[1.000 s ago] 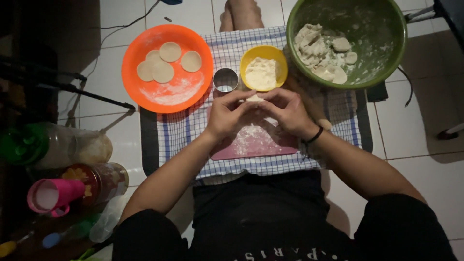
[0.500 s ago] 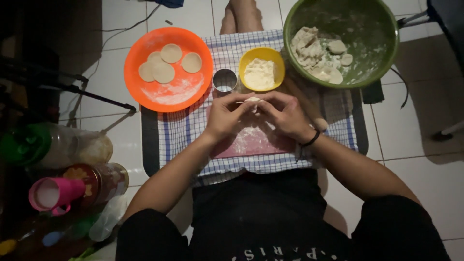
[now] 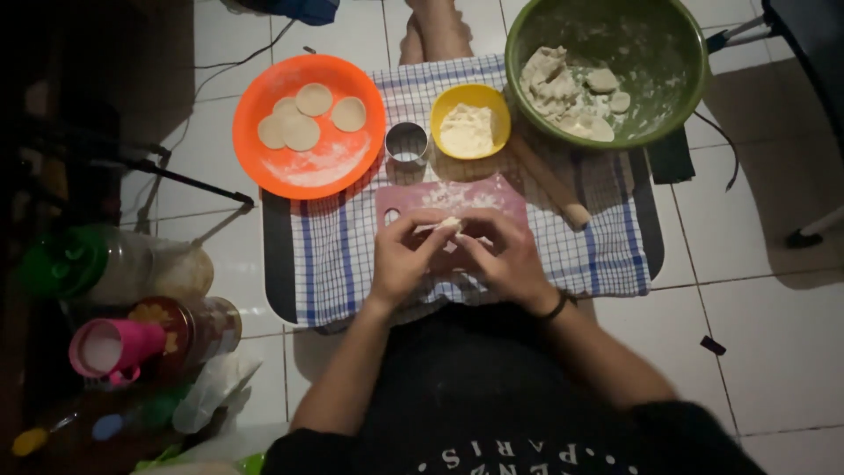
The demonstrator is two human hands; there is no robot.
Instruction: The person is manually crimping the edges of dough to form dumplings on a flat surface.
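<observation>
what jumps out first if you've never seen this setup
The two hands, left hand and right hand, meet at the centre, pinching a small dough piece over a pink board. Behind them sit an orange plate with four dough rounds at left, and a green bowl of dough at right.

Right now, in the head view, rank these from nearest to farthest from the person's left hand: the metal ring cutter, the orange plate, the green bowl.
1. Metal ring cutter: just beyond the left hand, on the checked cloth.
2. Orange plate: farther out, to the left.
3. Green bowl: farthest, at the far right.
</observation>
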